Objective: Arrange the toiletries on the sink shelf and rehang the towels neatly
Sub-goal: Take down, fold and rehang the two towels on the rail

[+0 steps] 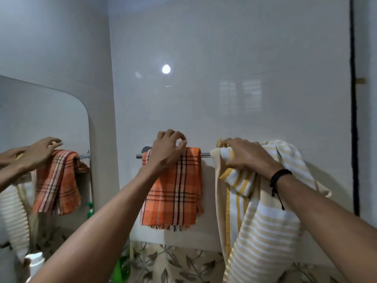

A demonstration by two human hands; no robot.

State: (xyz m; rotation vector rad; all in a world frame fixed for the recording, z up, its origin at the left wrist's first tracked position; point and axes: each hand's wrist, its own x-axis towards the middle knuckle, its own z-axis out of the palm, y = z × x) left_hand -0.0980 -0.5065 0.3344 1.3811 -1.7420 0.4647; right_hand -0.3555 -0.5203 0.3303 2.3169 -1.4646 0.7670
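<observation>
An orange plaid towel point(173, 193) hangs folded over the chrome towel bar point(205, 154) on the white tiled wall. My left hand point(168, 149) rests on top of it at the bar, fingertips pinching its upper edge. To the right, a yellow and white striped towel point(265, 227) is draped over the bar in loose bunches. My right hand point(247, 155) grips a bunched part of it near the bar. A black cord bracelet sits on that wrist.
A mirror point(47, 123) on the left wall reflects both hands and towels. Below it stand a white bottle point(36, 261) and a green bottle point(122, 266), partly hidden by my left arm. Leaf-patterned tiles point(173, 262) run under the towels. A dark door edge point(354, 99) is at the right.
</observation>
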